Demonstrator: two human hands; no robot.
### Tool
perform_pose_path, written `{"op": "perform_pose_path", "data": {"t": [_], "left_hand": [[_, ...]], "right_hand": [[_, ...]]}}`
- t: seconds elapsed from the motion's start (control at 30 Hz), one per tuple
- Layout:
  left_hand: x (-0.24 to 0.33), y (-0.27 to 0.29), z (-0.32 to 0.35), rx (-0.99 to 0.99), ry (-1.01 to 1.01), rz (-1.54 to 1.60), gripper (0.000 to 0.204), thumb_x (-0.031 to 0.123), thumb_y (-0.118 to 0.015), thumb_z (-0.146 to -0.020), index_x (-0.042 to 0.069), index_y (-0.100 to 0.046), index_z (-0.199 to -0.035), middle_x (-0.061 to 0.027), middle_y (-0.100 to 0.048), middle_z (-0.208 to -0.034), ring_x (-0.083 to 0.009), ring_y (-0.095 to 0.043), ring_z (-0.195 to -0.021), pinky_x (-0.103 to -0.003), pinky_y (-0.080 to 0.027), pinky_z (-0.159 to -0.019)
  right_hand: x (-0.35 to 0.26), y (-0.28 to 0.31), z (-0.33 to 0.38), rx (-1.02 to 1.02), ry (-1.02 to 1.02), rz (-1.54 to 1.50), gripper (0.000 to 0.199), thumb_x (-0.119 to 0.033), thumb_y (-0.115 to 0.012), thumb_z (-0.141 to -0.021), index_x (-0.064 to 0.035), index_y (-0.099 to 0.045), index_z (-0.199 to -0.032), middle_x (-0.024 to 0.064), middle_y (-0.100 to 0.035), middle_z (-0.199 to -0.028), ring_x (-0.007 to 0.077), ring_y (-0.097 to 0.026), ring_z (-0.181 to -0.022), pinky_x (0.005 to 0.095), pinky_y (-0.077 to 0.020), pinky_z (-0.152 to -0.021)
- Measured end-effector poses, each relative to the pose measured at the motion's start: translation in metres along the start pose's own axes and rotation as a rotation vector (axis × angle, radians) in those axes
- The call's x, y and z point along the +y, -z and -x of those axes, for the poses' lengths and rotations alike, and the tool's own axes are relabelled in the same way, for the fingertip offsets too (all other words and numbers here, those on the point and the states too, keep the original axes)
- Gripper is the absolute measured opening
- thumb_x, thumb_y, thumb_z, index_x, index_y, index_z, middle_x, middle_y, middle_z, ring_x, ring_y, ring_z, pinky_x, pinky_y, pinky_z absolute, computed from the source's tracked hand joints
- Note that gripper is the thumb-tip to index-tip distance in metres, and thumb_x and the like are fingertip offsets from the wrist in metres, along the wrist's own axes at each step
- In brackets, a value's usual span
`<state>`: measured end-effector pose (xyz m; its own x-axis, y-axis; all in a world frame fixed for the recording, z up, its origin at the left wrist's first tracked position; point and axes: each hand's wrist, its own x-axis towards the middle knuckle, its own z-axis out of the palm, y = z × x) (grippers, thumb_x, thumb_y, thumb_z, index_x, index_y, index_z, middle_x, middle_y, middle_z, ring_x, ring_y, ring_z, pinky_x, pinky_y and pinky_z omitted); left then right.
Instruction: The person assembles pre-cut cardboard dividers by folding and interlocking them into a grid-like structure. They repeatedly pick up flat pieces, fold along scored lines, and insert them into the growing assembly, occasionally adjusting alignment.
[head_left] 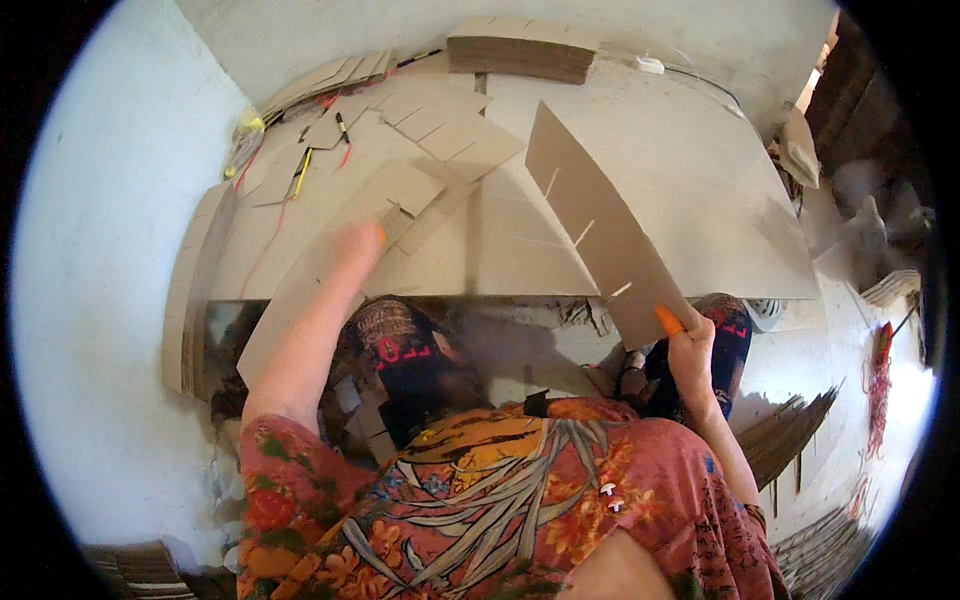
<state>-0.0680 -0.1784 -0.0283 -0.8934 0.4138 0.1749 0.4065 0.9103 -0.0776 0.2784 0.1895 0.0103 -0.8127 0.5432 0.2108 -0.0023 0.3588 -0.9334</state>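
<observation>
My right hand [690, 345] grips the near end of a long slotted cardboard strip [595, 225], which rises tilted above the work table [700, 200]. An orange fingertip cover shows on its thumb. My left hand [358, 245] reaches forward, blurred, and rests on another long cardboard strip [320, 270] that lies across the table's near left edge. More slotted cardboard pieces [440, 120] are spread flat beyond it.
A stack of cardboard sheets [520, 50] sits at the table's far edge. Pens and cords [300, 170] lie at the far left. Cardboard stacks [790, 440] stand on the floor to the right. My knees [400, 350] are under the table's near edge.
</observation>
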Motion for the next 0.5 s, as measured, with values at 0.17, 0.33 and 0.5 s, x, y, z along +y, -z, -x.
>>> {"op": "perform_pose_path", "data": {"t": [0.17,0.33,0.5], "left_hand": [[0.033,0.07,-0.023,-0.178,-0.06,0.08,0.031,0.032,-0.059,-0.084,0.001,-0.059,-0.085,-0.0175,-0.06,-0.07,-0.0341,-0.058,-0.065,-0.045,-0.045,-0.059],[0.105,0.113,-0.025,-0.289,-0.184,0.468,0.031,0.028,-0.06,-0.084,-0.002,-0.059,-0.088,-0.014,-0.059,-0.069,-0.0212,-0.055,-0.053,-0.039,-0.045,-0.052],[0.209,0.169,0.018,-0.685,-0.415,0.757,0.034,0.024,-0.061,-0.085,-0.005,-0.056,-0.102,-0.0084,-0.06,-0.072,-0.0119,-0.052,-0.046,-0.027,-0.045,-0.042]], "right_hand": [[-0.032,-0.004,-0.006,0.025,0.124,0.007,0.014,-0.003,-0.058,-0.083,0.0041,-0.063,-0.094,0.0042,-0.065,-0.074,0.0048,-0.05,-0.069,0.0242,-0.0426,-0.061],[-0.055,-0.023,-0.023,0.051,0.212,-0.114,0.013,-0.003,-0.058,-0.083,0.0043,-0.063,-0.092,0.008,-0.064,-0.07,0.0045,-0.049,-0.067,0.0246,-0.0433,-0.06],[-0.059,-0.016,-0.042,0.04,0.24,0.022,0.012,-0.005,-0.058,-0.083,0.0034,-0.063,-0.09,0.013,-0.061,-0.066,0.0062,-0.048,-0.064,0.027,-0.0434,-0.057]]}}
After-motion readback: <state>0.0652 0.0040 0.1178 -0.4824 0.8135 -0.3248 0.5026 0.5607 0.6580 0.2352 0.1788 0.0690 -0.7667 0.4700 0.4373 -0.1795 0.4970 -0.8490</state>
